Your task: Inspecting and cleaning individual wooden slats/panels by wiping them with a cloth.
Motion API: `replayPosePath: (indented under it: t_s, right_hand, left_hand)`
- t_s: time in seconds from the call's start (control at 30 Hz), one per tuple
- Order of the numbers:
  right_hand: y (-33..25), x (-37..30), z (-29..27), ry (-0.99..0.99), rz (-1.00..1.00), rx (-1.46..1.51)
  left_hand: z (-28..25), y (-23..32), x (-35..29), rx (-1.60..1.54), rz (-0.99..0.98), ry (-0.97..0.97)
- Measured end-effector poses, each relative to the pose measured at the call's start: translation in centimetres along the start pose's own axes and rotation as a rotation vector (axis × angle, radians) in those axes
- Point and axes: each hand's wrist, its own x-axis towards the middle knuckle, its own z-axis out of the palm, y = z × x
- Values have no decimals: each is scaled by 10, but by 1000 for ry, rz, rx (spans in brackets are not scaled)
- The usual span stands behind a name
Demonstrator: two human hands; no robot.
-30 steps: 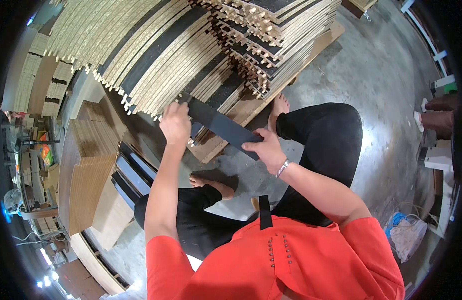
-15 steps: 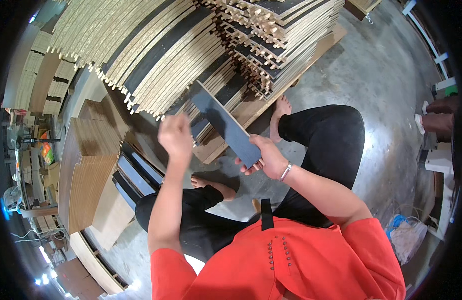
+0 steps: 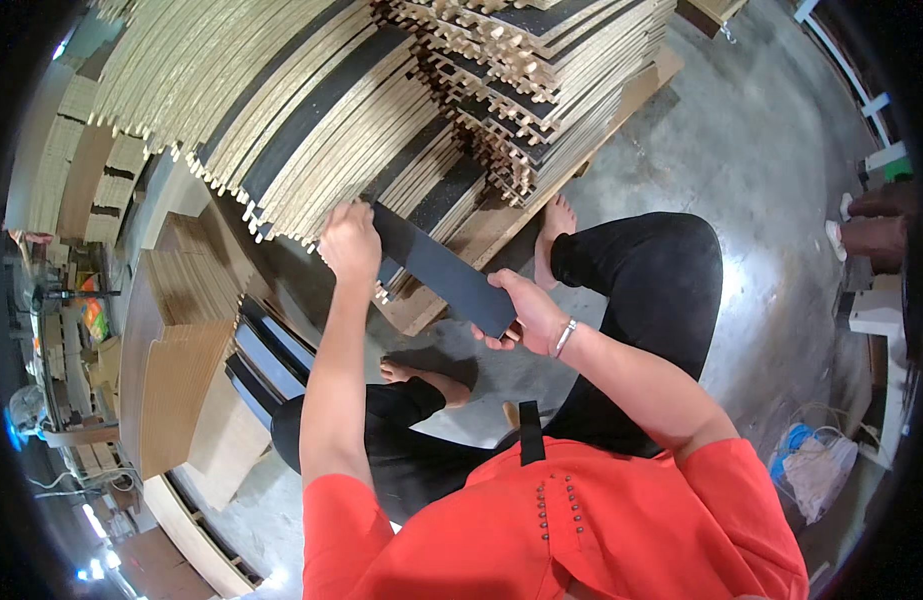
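Observation:
A narrow dark grey board (image 3: 446, 280) slants in front of me, its far end close to the stacked panels. My right hand (image 3: 526, 312) grips its near end, thumb on top and fingertips curled beneath. At the far end, my left hand (image 3: 349, 242) is closed against the board's edge. Whatever its fingers hold, if anything, is hidden. Just beyond lies a big stack of wooden panels (image 3: 311, 100), pale and dark edged, with small wooden dowels (image 3: 501, 50) sticking out of their ends.
The stack rests on a wooden pallet (image 3: 421, 312) on the concrete floor (image 3: 751, 160). Curved brown boards (image 3: 176, 370) stand at left, beside dark strips (image 3: 271, 345). My bare feet (image 3: 556, 225) are near the pallet. Another person's legs (image 3: 876, 230) show at far right, above a plastic bag (image 3: 816, 470).
My left hand has come down onto the board's far end from beside it. The board has tipped lower and turned slightly, its far end shifting left, still in my right hand.

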Motion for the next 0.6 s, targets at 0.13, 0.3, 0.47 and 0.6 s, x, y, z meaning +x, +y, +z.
replayPosePath:
  t_s: [0.13,0.3,0.47,0.6]
  right_hand:
    - [-2,2,-2,-31,-2,3]
    - [-3,-3,-4,-11,-46,6]
    - [-9,-4,2,154,-117,122]
    - [-9,-4,2,343,-123,236]
  left_hand:
    - [-37,49,-47,-438,150,-262]
    - [-21,27,-28,-368,13,-174]
    - [-3,11,-17,-158,-147,-61]
    - [-50,111,-80,-468,302,-245]
